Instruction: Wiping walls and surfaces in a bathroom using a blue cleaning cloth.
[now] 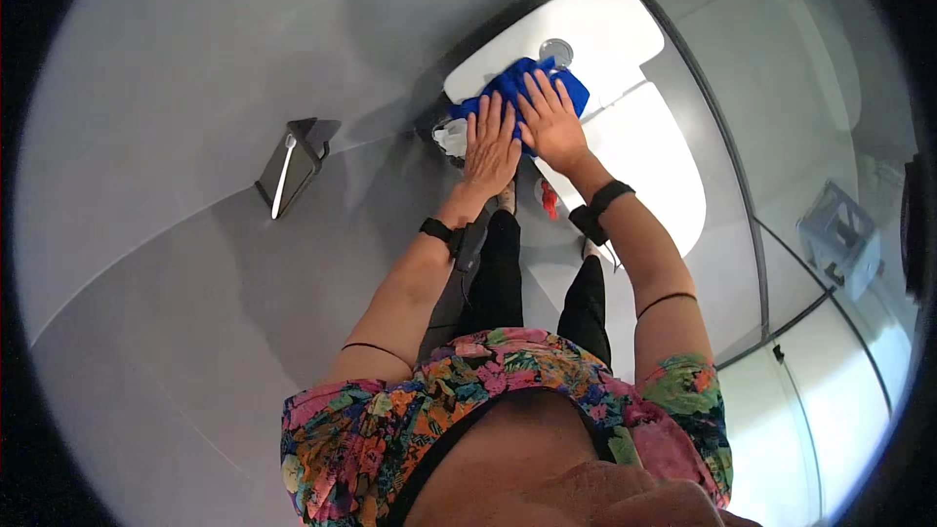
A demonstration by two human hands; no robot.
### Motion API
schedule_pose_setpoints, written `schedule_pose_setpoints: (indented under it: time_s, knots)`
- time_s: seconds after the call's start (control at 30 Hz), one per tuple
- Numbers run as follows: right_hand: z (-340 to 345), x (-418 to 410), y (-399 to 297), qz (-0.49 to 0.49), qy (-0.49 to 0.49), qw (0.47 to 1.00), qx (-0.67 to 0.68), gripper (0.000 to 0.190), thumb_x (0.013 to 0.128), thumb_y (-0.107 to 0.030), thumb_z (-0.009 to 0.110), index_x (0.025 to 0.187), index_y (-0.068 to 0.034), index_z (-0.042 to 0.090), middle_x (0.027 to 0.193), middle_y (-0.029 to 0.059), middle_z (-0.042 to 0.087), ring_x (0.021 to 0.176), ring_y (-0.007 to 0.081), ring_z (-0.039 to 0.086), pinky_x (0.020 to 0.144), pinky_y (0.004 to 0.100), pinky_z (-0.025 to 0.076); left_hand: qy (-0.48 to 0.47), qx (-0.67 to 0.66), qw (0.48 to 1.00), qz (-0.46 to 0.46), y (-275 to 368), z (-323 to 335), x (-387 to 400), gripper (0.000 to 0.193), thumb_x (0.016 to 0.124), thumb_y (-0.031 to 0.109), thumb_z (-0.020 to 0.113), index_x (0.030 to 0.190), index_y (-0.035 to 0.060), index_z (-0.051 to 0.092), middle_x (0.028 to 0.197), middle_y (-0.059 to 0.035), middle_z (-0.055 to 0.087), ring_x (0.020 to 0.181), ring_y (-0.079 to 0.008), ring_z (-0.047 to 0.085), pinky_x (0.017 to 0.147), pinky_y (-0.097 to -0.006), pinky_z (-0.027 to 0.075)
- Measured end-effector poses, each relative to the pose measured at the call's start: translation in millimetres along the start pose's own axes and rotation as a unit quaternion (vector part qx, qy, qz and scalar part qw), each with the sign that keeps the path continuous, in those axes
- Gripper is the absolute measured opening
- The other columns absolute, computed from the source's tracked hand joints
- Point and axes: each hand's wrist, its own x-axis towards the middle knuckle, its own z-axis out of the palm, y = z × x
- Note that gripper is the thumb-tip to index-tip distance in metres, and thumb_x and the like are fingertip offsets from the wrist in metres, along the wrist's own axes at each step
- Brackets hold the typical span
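A blue cloth [571, 88] lies bunched on the white toilet cistern lid [607, 15], close beside the round flush button [556, 53]. My left hand [492, 143] rests on the cloth's near left part, palm down and fingers stretched out. On its right part lies my right hand [553, 124], flat with the fingers spread. The palms hide some of the cloth, and neither hand visibly grips it. Just right of my right forearm is the shut white toilet lid [648, 168].
At the left wall, a dark holder [293, 168] carries a white brush-like tool [283, 176]. A white crumpled item [452, 137] sits left of the cistern. Something red [549, 199] is low beside the toilet. Behind glass at right stands a blue-grey plastic stool or crate [842, 238].
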Motion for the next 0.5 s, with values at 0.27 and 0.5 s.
schedule_pose_setpoints:
  time_s: [0.27, 0.5]
  knots:
    - [-2, 58, 17, 0.116, 0.055, 0.986, -0.103, 0.057, 0.087, -0.039, 0.059, 0.139, -0.018, 0.050, 0.150, 0.0198, 0.034, 0.141, 0.0390, 0.026, 0.112, 0.0607, 0.017, 0.066, -0.023, 0.996, -0.059, -17, 3, 66, 0.059, 0.095, 0.028, 0.041, 0.148, 0.0021, 0.031, 0.157, -0.0265, 0.013, 0.146, -0.0441, 0.008, 0.115, -0.0585, 0.005]
    - [-14, 76, 39, 0.131, 0.097, 0.979, -0.125, 0.062, 0.089, -0.041, 0.056, 0.144, -0.016, 0.043, 0.150, 0.0277, 0.030, 0.138, 0.0466, 0.026, 0.111, 0.0604, 0.020, 0.060, 0.009, 0.996, -0.058, -10, -3, 94, 0.061, 0.095, 0.032, 0.043, 0.150, 0.0090, 0.030, 0.157, -0.0283, 0.011, 0.145, -0.0472, 0.006, 0.114, -0.0599, 0.006]
